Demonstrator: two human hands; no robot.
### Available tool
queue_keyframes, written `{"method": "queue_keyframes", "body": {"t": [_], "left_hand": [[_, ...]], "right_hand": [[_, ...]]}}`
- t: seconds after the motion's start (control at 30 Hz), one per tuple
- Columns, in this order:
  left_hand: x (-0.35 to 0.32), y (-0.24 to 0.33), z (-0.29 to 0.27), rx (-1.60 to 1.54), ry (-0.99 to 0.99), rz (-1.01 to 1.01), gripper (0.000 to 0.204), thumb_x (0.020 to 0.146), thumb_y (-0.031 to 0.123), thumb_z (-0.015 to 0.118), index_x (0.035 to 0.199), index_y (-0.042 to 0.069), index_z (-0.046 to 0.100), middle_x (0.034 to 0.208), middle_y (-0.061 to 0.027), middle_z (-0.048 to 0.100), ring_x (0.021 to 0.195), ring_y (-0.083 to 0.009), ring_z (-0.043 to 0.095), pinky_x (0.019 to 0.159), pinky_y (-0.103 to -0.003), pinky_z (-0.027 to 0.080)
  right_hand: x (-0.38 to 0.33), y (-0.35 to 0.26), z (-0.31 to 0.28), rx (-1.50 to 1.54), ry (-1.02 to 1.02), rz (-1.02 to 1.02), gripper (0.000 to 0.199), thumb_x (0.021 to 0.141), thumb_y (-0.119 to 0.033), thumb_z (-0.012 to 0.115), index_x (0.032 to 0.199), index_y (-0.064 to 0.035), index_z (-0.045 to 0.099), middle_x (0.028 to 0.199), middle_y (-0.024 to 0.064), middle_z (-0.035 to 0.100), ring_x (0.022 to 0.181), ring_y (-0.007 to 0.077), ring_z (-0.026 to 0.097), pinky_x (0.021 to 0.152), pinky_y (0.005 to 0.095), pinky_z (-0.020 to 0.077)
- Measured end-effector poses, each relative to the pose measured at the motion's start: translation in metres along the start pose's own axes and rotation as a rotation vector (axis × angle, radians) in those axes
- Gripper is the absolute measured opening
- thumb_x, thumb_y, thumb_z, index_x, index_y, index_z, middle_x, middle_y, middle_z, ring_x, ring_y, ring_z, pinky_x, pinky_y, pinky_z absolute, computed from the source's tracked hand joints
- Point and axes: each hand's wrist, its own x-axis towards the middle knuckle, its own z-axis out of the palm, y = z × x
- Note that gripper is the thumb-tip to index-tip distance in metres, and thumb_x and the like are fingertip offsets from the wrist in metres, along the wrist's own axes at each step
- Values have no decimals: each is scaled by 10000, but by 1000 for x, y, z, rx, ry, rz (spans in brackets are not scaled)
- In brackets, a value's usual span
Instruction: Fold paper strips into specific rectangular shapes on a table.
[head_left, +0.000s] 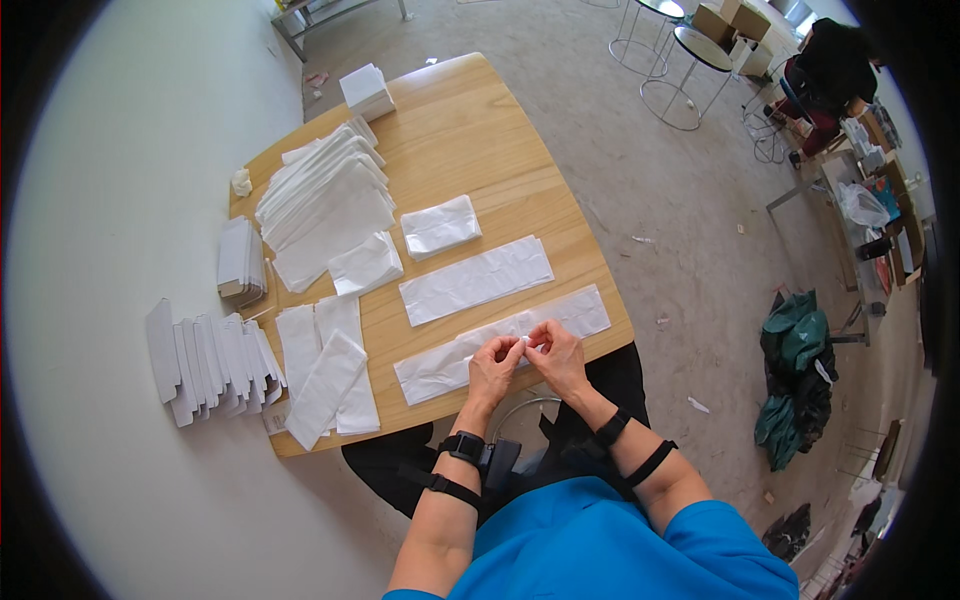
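In the head view, you sit at the near edge of one wooden table (505, 150). One long white layer (430, 374) lies along that near edge, under your hands; it may be two pieces that overlap, but you can't tell for sure. Just behind it lies one white strip (476, 280), and past that one short white bundle (440, 227), nearer the right edge than the left. Three thin white pieces (325, 390) cross each other at the near left corner. Behind them is one small folded stack (368, 266), touching one big pile of white sheets (325, 205). That pile has too many sheets to count. One white block (367, 92) sits by the far edge, and one crumpled white ball (241, 182) sits at the far left corner. By the left edge stand one tight bunch of white cards (240, 258) and one loose row of white folded cards (215, 365), too many to count.

Your left hand (494, 366) has its thumb and finger pressed together. Your right hand (558, 358) does the same, and the tips nearly meet. Both pinch one small white bit (524, 341) just over the long white layer. Your fingers hide most of it.
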Motion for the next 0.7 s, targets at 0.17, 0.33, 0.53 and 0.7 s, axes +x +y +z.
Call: {"method": "queue_keyframes", "body": {"t": [0.17,0.33,0.53,0.7], "left_hand": [[3,0,-3,20,-40,-71,260,880,269,652,960,22,671,807,-13,657,703,-80,573,653,-224,474],[2,-1,-3,8,-24,-56,212,894,243,627,913,33,652,751,9,614,676,-74,541,637,-227,455],[6,-14,-7,-78,-22,-11,221,902,240,617,875,22,633,696,0,594,632,-73,532,600,-233,449],[6,-12,-7,-117,-60,-49,214,924,251,593,892,40,614,730,20,563,660,-62,498,627,-217,429]], "right_hand": [[0,1,0,24,-21,-12,233,725,-128,744,872,-35,590,720,89,664,618,180,622,581,299,502],[2,14,-1,165,-51,35,242,720,-128,760,871,-24,601,733,72,656,640,141,619,590,282,504],[2,19,-1,114,-25,118,254,737,-116,765,903,-11,605,763,45,649,669,92,594,623,229,496],[-1,18,-2,26,97,114,225,726,-99,700,913,-12,609,742,87,635,686,208,635,646,319,516]]}}
